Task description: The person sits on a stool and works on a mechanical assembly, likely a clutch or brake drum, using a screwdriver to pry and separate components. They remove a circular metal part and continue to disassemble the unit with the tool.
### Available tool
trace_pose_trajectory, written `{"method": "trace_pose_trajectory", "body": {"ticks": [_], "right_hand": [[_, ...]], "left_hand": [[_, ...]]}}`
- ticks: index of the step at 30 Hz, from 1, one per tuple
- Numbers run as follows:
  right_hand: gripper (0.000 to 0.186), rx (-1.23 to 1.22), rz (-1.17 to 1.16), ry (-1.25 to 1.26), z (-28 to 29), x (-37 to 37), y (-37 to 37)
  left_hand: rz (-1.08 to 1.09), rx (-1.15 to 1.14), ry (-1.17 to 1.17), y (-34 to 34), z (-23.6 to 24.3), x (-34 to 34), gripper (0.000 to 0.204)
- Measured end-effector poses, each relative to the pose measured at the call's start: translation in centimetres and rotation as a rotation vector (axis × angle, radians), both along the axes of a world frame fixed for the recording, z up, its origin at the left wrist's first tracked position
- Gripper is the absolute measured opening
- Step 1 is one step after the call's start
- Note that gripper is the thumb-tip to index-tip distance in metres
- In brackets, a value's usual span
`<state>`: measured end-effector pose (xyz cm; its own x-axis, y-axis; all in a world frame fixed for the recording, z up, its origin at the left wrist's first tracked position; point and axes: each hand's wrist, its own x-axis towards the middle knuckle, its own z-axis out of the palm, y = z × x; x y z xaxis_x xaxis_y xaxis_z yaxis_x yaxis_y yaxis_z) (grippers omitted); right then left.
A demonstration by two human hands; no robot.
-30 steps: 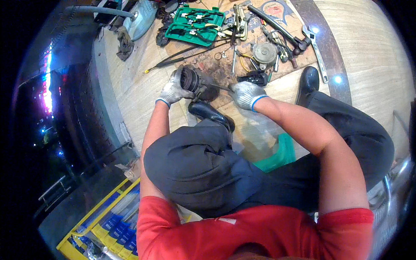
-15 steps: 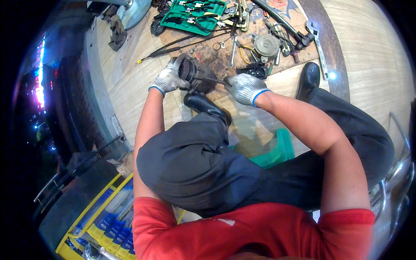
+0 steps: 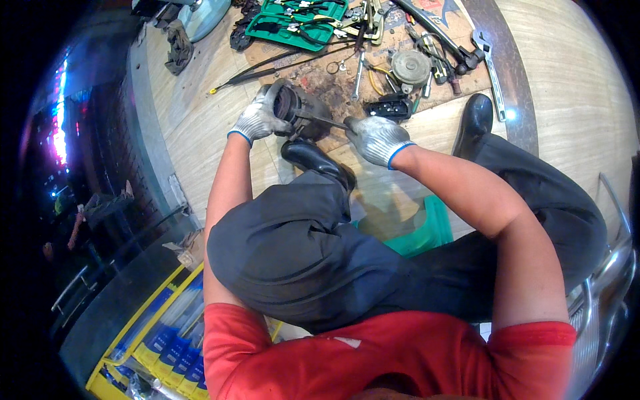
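Note:
My left hand [image 3: 259,119], in a white knitted glove with a dirty palm side, grips a dark, grimy cylindrical metal part [image 3: 312,110] by its left end. The part is tilted, with its round opening turned toward that hand. My right hand [image 3: 379,138], gloved the same way, is closed around the end of a thin metal tool with a flat shaft [image 3: 329,121]. The shaft's far end meets the part near its rim; its exact tip and the handle under my fingers are hidden.
Past my hands lies a stained cardboard sheet [image 3: 280,57] with a green tool case [image 3: 312,41], a round metal cover [image 3: 410,68], a black part [image 3: 389,107] and a long-handled wrench [image 3: 437,30]. An adjustable wrench [image 3: 490,73] lies right. A green stool [image 3: 427,230] is beneath me.
The tool's shaft shows more of its flat side and sits slightly differently against the part. Both hands have shifted only slightly and keep their holds.

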<state>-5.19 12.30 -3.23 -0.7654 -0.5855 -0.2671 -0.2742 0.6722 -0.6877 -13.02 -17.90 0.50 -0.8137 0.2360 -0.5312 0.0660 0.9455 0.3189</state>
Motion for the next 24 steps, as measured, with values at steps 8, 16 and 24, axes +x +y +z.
{"method": "trace_pose_trajectory", "body": {"ticks": [8, 16, 24], "right_hand": [[0.026, 0.037, -0.013, -0.054, 1.1, 0.1, -0.4], [0.025, -0.016, -0.019, 0.031, -1.1, 0.7, 0.4], [0.028, 0.08, -0.032, 0.077, -0.9, -0.8, 1.1]], "left_hand": [[0.0, -0.014, 0.0, -0.2, -0.2, 0.1, 0.12], [-0.02, -0.03, 0.025, 0.3, -0.2, -0.5, 0.119], [-0.266, 0.102, 0.113, 1.9, 0.1, -3.3, 0.096]]}}
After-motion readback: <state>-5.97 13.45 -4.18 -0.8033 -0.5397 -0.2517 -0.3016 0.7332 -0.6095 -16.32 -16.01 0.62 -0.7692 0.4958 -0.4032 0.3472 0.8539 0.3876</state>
